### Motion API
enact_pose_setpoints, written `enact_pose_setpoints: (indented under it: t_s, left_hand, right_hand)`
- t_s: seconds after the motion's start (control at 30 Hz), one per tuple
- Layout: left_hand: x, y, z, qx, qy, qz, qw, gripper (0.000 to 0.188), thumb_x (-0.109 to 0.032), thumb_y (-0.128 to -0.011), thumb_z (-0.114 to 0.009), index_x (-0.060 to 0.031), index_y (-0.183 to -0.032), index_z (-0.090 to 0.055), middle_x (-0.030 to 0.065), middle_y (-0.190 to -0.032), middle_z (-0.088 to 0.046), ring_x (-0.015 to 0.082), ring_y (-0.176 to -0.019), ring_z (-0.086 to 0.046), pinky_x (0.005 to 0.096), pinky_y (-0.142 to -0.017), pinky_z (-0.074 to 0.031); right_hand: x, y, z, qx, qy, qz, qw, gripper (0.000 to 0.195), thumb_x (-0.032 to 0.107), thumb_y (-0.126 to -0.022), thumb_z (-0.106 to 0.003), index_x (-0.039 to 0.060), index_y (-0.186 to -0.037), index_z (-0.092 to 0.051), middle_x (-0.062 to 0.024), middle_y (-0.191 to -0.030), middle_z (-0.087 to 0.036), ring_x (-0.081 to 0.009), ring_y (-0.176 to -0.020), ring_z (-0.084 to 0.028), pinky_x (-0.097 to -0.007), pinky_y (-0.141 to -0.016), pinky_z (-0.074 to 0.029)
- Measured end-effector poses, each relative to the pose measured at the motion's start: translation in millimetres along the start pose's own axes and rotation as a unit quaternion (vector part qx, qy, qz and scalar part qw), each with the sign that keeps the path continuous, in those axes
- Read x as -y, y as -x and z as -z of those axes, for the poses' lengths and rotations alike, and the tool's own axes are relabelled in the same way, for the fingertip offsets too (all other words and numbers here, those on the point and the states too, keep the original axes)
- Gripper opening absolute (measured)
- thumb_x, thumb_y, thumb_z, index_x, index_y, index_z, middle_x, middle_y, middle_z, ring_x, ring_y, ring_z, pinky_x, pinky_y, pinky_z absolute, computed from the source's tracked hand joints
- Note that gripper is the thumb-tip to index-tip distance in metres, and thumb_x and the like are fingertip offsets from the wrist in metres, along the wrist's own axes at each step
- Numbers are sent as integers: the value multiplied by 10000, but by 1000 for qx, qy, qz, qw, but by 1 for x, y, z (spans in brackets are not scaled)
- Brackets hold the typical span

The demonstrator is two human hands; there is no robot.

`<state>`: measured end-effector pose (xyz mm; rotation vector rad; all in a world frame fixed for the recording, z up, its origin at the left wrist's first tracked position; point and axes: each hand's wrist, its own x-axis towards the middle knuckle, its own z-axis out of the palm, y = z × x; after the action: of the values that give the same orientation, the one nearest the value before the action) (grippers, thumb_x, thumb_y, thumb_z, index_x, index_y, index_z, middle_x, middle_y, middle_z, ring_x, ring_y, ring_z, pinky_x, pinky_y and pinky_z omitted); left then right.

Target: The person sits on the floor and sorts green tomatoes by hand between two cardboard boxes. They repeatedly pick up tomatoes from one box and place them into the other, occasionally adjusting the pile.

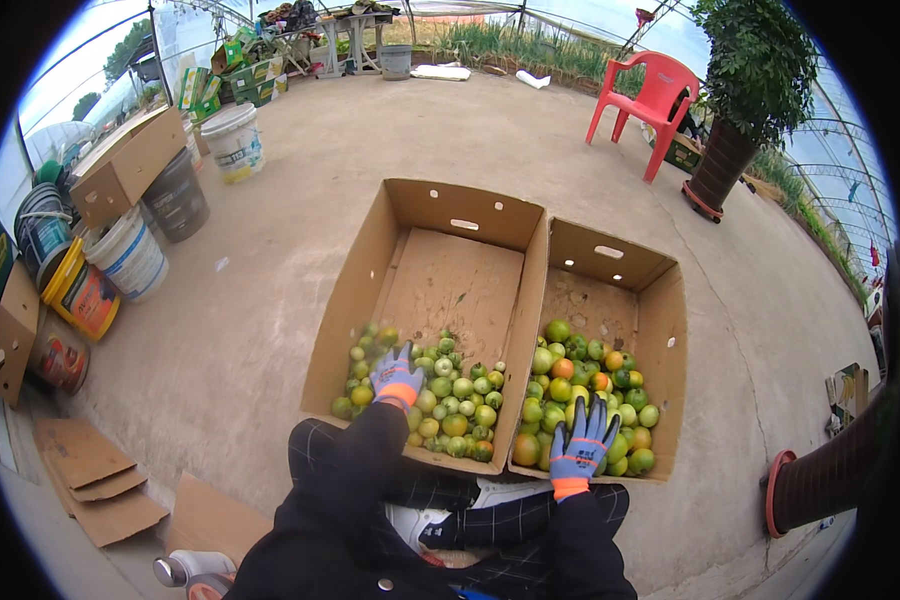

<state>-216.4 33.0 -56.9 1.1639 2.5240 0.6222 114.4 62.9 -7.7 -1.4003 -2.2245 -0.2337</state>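
Two open cardboard boxes stand side by side on the floor before me. The left box (450, 262) holds small, mostly green tomatoes (461, 388) heaped in its near half. My left hand (397, 377), in a grey work glove with an orange cuff, rests among them at the left; whether it grips one is hidden. In the right box (664, 300) lie larger green and orange tomatoes (559, 330). My right hand (583, 442), gloved alike, lies palm down over their near edge with its fingers spread, and no tomato shows in its grasp.
Buckets, among them a white bucket (232, 142), and a cardboard box (127, 165) stand at the left. Flattened cardboard (90, 472) lies at the lower left. A red plastic chair (649, 97) and a potted plant (727, 161) are at the upper right, another pot (817, 480) at the lower right.
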Motion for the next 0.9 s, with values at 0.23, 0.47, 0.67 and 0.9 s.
enact_pose_setpoints:
  t_s: [0.23, 0.47, 0.67, 0.9]
  left_hand:
    - [34, -29, -16, 88, -233, -14, 968, 701, -493, -747, -625, -223, -1368, -442, 118, -1421, -406, 287, -1316, -358, 498, -1109, -141]
    - [36, -27, -17, 126, -178, -35, 975, 729, -664, -724, -584, -120, -1209, -592, 110, -1242, -571, 275, -1177, -501, 432, -1078, -230]
    - [-6, 25, -6, 214, 697, 8, 684, 609, -574, -823, -555, 1, -1003, -639, 130, -871, -666, 251, -857, -637, 328, -782, -497]
    - [-75, 100, -22, 333, 739, -20, 585, 512, -496, -945, -424, -13, -1026, -574, 128, -815, -626, 212, -687, -623, 345, -754, -528]
  right_hand:
    - [3, -1, -1, 23, -17, -1, 1000, 569, 244, -800, -590, 41, -1315, -457, -181, -1383, -408, -331, -1310, -338, -545, -1113, -138]
    - [3, 0, -2, 19, -22, -2, 1000, 571, 248, -800, -591, 37, -1313, -453, -182, -1397, -393, -338, -1304, -341, -540, -1110, -146]
    - [-1, 1, -8, 9, -28, -4, 1000, 572, 270, -812, -578, 33, -1317, -449, -179, -1388, -401, -339, -1300, -344, -533, -1113, -142]
    - [0, 5, 18, -61, -202, 47, 976, 607, 192, -771, -598, 2, -1323, -429, -193, -1314, -460, -348, -1235, -416, -516, -1107, -183]
